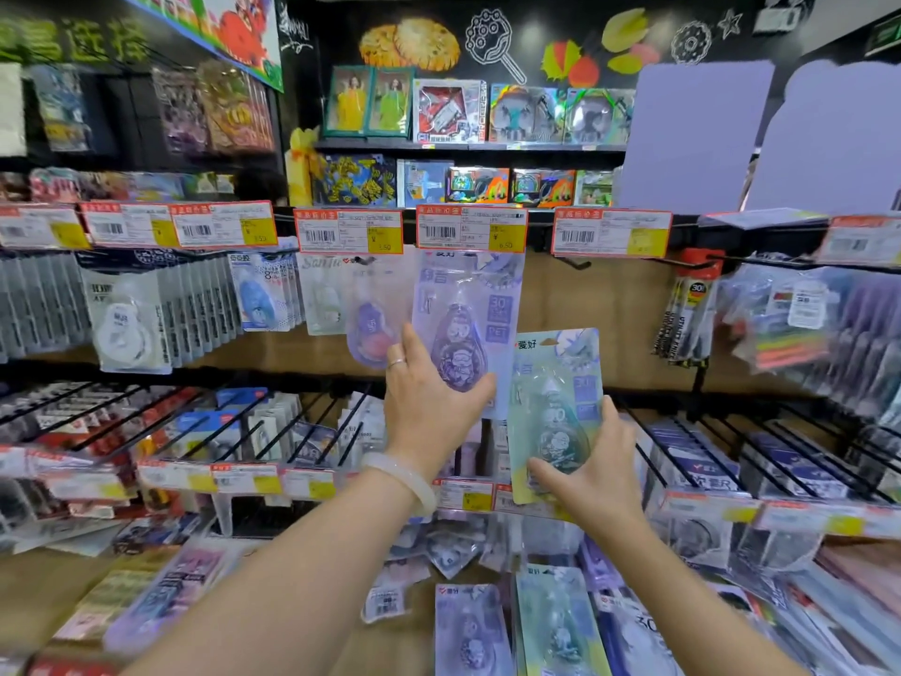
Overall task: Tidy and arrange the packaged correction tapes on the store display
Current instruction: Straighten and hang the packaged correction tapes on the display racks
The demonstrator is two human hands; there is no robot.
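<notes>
Your left hand is raised to the hanging row, its grip closed on the lower part of a purple correction tape pack: the thumb lies across the pack's front near the blister and the fingers reach up along its left edge, a ring on one of them and a pale bangle round the wrist. That pack hangs upright with its top tucked behind a red-and-yellow price tag on the peg rail. Your right hand holds a green correction tape pack from below, thumb on the front under the blister and fingers up its right edge; the pack stands nearly upright, tilted a little, just right of and lower than the purple one, free of any peg. To the left of the purple pack hang a pack with a pink-and-purple dispenser, touching your left fingers, then a blue tape pack and a white tape pack. Utility knife packs hang well off to the right. Lower wire pegs carry more stationery, and further purple and green tape packs lie on the bottom shelf beneath your forearms. Toy boxes line the top shelf.
</notes>
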